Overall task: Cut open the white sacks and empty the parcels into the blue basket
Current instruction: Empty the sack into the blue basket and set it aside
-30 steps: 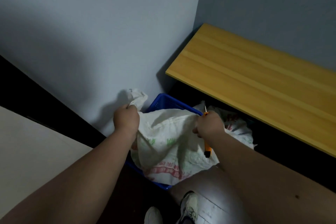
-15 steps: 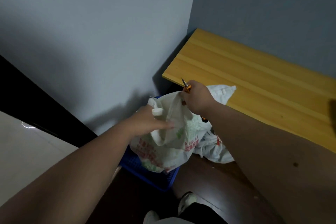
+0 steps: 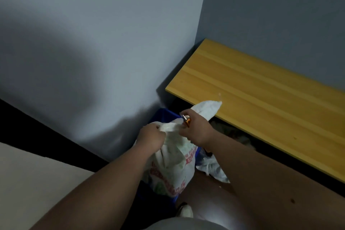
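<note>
Hands [image 3: 152,136] [image 3: 196,130], two, grip one white sack [image 3: 168,170].

A yellow wooden bench top [image 3: 265,102] runs from upper centre toward the lower right, its long grain lines following its length. Its near corner lies just above and right of the fingers. Beneath its front edge the space is dark and the contents cannot be made out. Two grey-blue walls [image 3: 93,33] meet in a corner directly above the fingers, at the bench top's far end. A black baseboard strip [image 3: 46,136] slants along the left wall's foot, well left of the fingers. Below it lies a pale floor area [image 3: 28,183]. A dark brown floor [image 3: 211,198] shows below the fingers, with a white shoe [image 3: 184,212] on it.
</note>
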